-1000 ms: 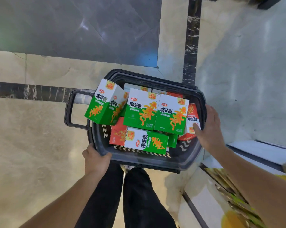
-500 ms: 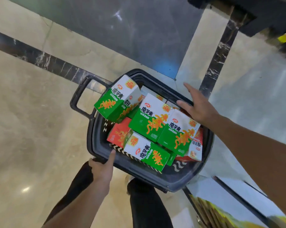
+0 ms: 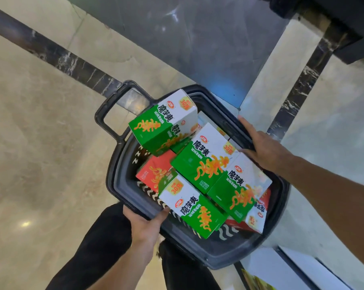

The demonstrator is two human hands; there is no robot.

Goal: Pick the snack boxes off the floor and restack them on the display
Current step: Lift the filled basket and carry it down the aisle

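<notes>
A black shopping basket hangs in front of me, piled with snack boxes. Several green-and-white boxes lie on top; one green box juts over the rim by the handle. Red boxes show underneath. My left hand grips the near rim, thumb hooked over the edge. My right hand lies on the far right rim with straight fingers, thumb against a green box.
Beige marble floor with black veined strips and a dark grey panel lies below. A low white display base with yellow-green printing sits at the lower right. A dark fixture stands at the top right. My black trousers are under the basket.
My right hand moved from the basket's right side to its far rim. My left hand shifted along the near rim and took a grip. The view swung left.
</notes>
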